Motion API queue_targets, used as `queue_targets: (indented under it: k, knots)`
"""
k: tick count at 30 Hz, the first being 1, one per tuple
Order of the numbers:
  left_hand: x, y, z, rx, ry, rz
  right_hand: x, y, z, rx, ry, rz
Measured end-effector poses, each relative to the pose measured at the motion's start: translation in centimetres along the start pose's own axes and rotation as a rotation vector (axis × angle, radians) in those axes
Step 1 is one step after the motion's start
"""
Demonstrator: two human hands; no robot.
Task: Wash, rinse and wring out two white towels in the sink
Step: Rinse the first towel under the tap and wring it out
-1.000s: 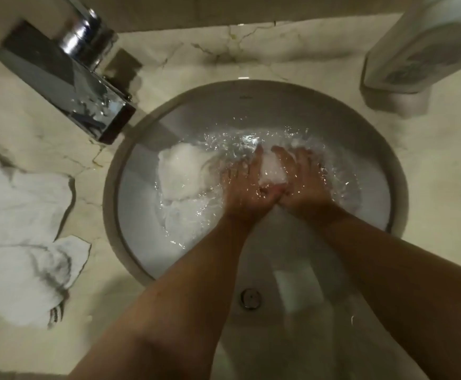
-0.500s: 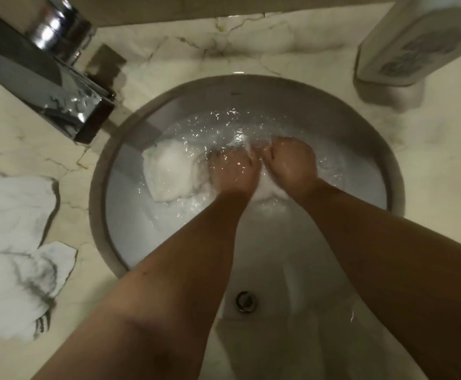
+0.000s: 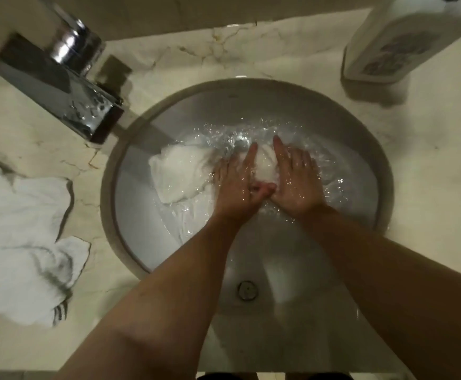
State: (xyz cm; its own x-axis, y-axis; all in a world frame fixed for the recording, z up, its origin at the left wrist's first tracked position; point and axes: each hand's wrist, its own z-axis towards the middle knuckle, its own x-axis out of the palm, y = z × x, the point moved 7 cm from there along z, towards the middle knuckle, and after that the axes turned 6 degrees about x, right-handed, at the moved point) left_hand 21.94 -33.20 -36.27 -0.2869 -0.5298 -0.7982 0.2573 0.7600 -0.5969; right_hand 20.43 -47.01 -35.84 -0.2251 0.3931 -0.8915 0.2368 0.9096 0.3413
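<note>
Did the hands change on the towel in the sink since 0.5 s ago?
Yes. The left hand and right hand, fists before, now press flat-fingered on the towel, fingertips nearer the sink far rim.

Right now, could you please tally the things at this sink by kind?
Towels: 2, one in the sink, one on the counter
Hands: 2, left, right
Faucet: 1
Bottle: 1
Total: 6

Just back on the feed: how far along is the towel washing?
Done: uncertain; one towel lies crumpled on the counter, washed or not I cannot tell. In hand: left hand and right hand press flat on the other towel in the water-filled sink. Left: rinsing and wringing this one, perhaps the counter one.
</note>
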Motion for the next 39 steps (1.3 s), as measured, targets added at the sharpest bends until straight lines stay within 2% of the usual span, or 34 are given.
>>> queue_targets:
  k: [3, 4, 6, 8, 12, 15, 18, 20, 22, 23, 25, 26, 29, 31, 33, 34, 37, 39]
  knots:
    - [-0.3, -0.2, 0.6, -0.017, -0.169, 0.127, -0.4, 0.7, 0.4, 0.044, -0.169, 0.018]
    - [-0.3, -0.1, 1.2, -0.013, -0.234, 0.154, -0.5, 0.7, 0.9, 0.079, -0.166, -0.003]
    - [-0.3, 0.3, 2.1, -0.026, -0.292, 0.165, 0.3, 0.3, 2.2, 0.156, -0.016, 0.006]
    - [-0.5, 0.8, 3.3, -0.138, -0.246, 0.086, 0.4, 0.4, 2.9, 0.152, -0.006, 0.063]
    - [-0.7, 1.2, 4.9, -0.312, -0.094, 0.285, -0.9, 1.4, 3.6, 0.099, -0.153, 0.043]
    - [-1.4, 0.5, 5.7, -0.235, -0.074, 0.376, -1.6, 1.5, 4.4, 0.104, -0.147, 0.031]
    - [-1.7, -0.3, 6.9, -0.217, 0.15, 0.397, -2.0, 1.8, 4.9, 0.083, -0.075, 0.029]
    - [-1.9, 0.2, 7.3, -0.189, 0.26, 0.293, -2.0, 1.8, 4.9, 0.078, -0.016, -0.007]
    - [-2.4, 0.4, 7.1, -0.047, 0.289, 0.115, -2.1, 1.3, 4.4, 0.093, 0.024, -0.093]
    - [-3.5, 0.3, 6.5, 0.043, 0.237, 0.077, -2.3, 1.4, 4.0, 0.096, 0.006, -0.123]
    - [-5.5, 1.7, 4.9, 0.163, 0.09, 0.166, -2.6, 1.6, 3.1, 0.076, -0.064, -0.157]
    - [-6.4, 2.8, 4.0, 0.179, 0.031, 0.26, -2.7, 1.6, 2.8, 0.071, -0.106, -0.197]
    - [-8.2, 6.2, 1.5, 0.076, -0.023, 0.462, -3.5, 2.5, 2.6, 0.075, -0.189, -0.236]
    - [-8.6, 7.2, 0.1, 0.065, -0.055, 0.47, -3.2, 5.3, 2.4, -0.106, -0.186, -0.139]
    - [-8.3, 7.6, -1.1, 0.007, -0.078, 0.371, -1.6, 8.9, 1.8, -0.342, -0.079, -0.072]
    - [-8.2, 7.8, -1.6, -0.024, -0.096, 0.306, -0.4, 10.1, 1.7, -0.387, -0.014, -0.088]
    - [-7.6, 7.5, -2.7, -0.064, -0.173, 0.224, 2.5, 11.4, 2.5, -0.268, 0.063, -0.178]
    - [-6.7, 7.6, -2.6, -0.141, -0.197, 0.135, 3.3, 11.8, 3.1, -0.153, 0.055, -0.077]
